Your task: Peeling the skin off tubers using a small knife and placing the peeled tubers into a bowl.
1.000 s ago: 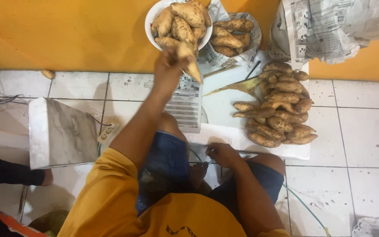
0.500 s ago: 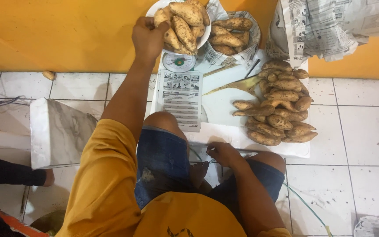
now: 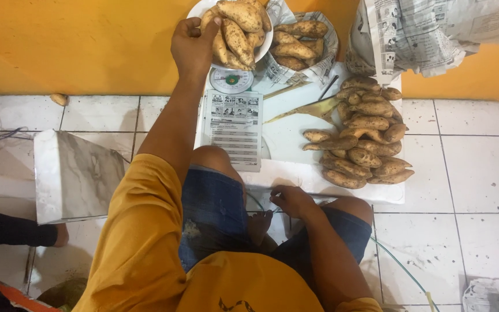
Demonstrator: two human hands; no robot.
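- Sweet potatoes [image 3: 238, 29] are seen heaped in a white bowl [image 3: 198, 10] that stands on a small dial scale [image 3: 232, 80] by the orange wall, at the far end of the white sheet on the tiled floor.
- Left hand [image 3: 193, 43] is stretched out to the bowl's near-left edge; its grip is curled shut round the end of one sweet potato at the rim, thumb and fingertips touching it.
- Right hand [image 3: 293, 201] is rested low between the knees, loosely curled — whether anything is held there cannot be told.
- Progress is judged as partly made: the bowl is already piled high and a newspaper-lined basket [image 3: 302, 43] beside it is filled, while a large pile of sweet potatoes [image 3: 362, 138] is left unsorted on the sheet to the right.
- Long axis of the gripped potato is run roughly from the wall toward the person, slightly tilted — its far end is covered by the fingers.
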